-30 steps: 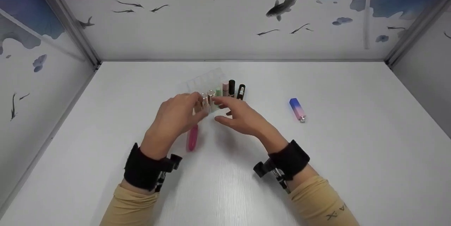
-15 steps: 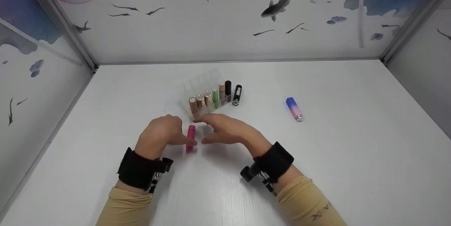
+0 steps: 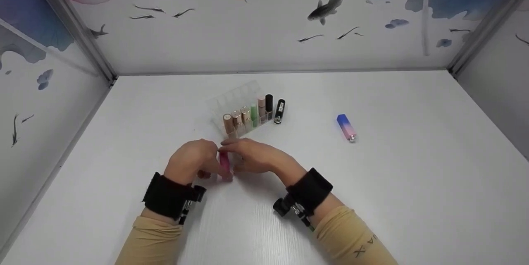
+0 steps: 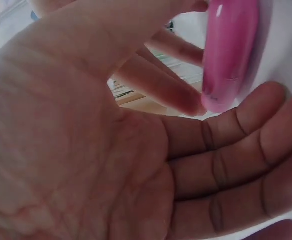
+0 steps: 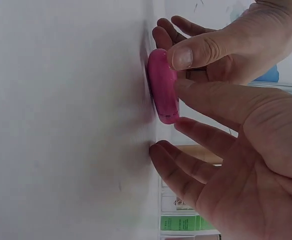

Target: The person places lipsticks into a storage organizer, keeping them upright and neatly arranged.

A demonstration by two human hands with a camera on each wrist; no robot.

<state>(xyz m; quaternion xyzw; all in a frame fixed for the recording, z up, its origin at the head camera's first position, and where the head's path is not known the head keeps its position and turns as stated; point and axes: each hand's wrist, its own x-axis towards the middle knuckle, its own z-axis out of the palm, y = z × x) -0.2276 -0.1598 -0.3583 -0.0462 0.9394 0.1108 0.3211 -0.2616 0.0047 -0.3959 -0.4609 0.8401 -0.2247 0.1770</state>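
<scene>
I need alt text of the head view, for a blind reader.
A person's left hand and right hand flank a pink tube on a white table. Behind them, a clear stand holds six tubes; a black tube is beside it, a blue-and-pink one farther right.

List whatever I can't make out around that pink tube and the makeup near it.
Pink tube, left wrist view: one end cut off by the top edge.
Its print, right wrist view: too small and blurred to read.
Part of that tube, head view: covered by the left hand.
Green tube, right wrist view: one end hidden behind the right hand.
Label on the loose black tube, head view: too small to read.
</scene>
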